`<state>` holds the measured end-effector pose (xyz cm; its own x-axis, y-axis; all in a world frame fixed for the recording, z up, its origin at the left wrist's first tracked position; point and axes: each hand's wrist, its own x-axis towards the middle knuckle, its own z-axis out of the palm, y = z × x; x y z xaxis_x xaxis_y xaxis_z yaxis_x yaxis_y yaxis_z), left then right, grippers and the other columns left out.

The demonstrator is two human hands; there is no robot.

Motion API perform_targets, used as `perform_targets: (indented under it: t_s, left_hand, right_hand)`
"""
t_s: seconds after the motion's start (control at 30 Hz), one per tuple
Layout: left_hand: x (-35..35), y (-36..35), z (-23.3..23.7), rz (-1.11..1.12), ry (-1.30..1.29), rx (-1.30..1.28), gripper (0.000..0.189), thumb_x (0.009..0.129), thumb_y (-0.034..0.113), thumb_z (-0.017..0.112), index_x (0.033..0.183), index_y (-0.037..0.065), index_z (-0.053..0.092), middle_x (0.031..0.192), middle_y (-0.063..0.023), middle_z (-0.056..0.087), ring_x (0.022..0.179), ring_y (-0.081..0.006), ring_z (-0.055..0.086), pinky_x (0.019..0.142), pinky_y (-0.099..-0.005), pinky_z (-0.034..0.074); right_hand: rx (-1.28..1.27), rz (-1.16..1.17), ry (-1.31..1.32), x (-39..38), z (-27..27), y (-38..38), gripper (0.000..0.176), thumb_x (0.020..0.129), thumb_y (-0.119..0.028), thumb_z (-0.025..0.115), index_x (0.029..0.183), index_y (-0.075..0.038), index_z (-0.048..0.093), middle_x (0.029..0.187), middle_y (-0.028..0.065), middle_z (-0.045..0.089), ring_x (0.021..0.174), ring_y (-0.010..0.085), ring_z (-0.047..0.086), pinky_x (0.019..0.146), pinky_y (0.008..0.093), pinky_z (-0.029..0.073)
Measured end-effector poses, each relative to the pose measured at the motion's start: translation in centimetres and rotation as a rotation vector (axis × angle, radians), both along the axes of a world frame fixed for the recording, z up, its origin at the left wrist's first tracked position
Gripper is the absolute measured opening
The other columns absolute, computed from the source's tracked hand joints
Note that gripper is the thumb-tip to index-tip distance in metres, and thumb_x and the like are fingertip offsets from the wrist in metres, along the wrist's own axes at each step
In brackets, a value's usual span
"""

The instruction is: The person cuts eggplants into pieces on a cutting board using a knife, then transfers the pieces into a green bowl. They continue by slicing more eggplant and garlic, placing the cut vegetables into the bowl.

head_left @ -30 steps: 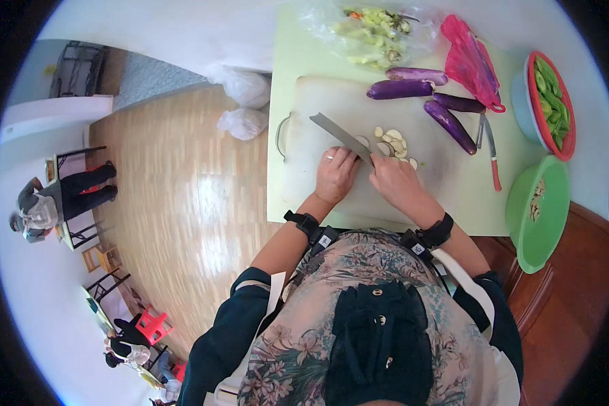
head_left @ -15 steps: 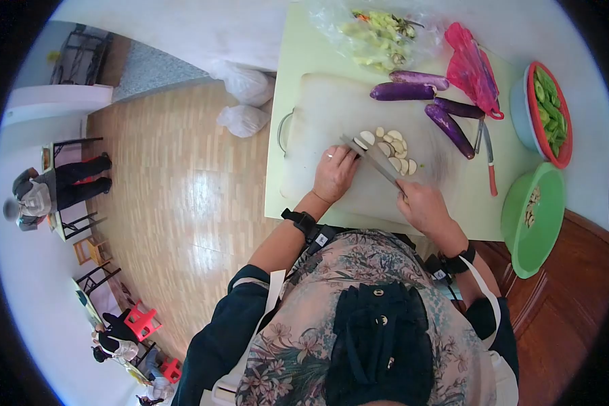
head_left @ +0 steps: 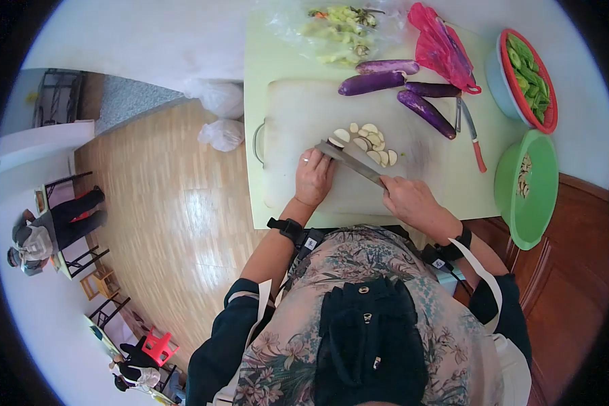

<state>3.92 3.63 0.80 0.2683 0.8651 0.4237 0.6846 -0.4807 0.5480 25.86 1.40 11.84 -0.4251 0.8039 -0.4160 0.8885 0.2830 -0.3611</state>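
Observation:
My right hand (head_left: pixel 413 203) is wrapped round the handle of a kitchen knife (head_left: pixel 353 162), whose broad blade slants over the white cutting board (head_left: pixel 291 189). At the blade's far end, my left hand (head_left: pixel 314 177) has its fingers curled down on a piece of eggplant, mostly hidden by the fingers and blade. Beyond the blade lie several pale eggplant slices (head_left: pixel 374 139), some with dark skin at the rim. Whole purple eggplants (head_left: pixel 372 82) rest at the board's upper right edge.
A small knife (head_left: pixel 477 145) with an orange handle lies right of the board. A green basin (head_left: pixel 541 203) holds cut pieces; a red basket (head_left: pixel 553 108) holds green peppers. Pink (head_left: pixel 440 51) and clear plastic bags (head_left: pixel 291 27) lie at the back. Other people (head_left: pixel 34 240) are far left.
The whole view has shifted, with the board and table now further left and slightly turned. The knife blade lies a little flatter across the board; both hands keep their hold.

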Motion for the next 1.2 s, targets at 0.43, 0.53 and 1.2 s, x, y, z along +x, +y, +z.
perform_targets:
  t_s: [0.43, 0.53, 1.2]
  left_hand:
    - [0.2, 0.2, 0.3, 0.013, -0.053, 0.016, 0.027, 0.071, 0.001, 0.067, 0.097, -0.001, 0.061, 0.095, -0.0111, 0.058, 0.087, -0.0287, 0.055, 0.078, -0.0379, 0.046]
    - [0.1, 0.0, 0.4, 0.02, -0.045, 0.03, 0.029, 0.071, 0.001, 0.066, 0.099, -0.002, 0.061, 0.098, -0.0113, 0.058, 0.088, -0.0286, 0.055, 0.078, -0.0373, 0.046]
    - [-0.2, -0.3, 0.3, 0.001, -0.02, 0.047, 0.027, 0.07, 0.0, 0.065, 0.096, -0.002, 0.061, 0.092, -0.0133, 0.055, 0.088, -0.0311, 0.053, 0.079, -0.0382, 0.046]
  right_hand:
    - [0.103, -0.029, 0.128, -4.4, -3.3, 3.1, 0.017, 0.08, -0.012, 0.05, 0.088, 0.001, 0.057, 0.07, 0.022, 0.062, 0.062, 0.0375, 0.063, 0.06, 0.0478, 0.051]
    - [0.154, -0.072, 0.13, -5.0, -4.1, 3.5, 0.017, 0.08, -0.013, 0.05, 0.086, 0.001, 0.058, 0.072, 0.0212, 0.062, 0.064, 0.0373, 0.063, 0.062, 0.0476, 0.05]
    - [0.06, -0.021, 0.068, -0.6, 0.0, -0.5, 0.02, 0.083, -0.013, 0.051, 0.097, 0.0, 0.055, 0.074, 0.0192, 0.062, 0.066, 0.0369, 0.062, 0.06, 0.0474, 0.05]
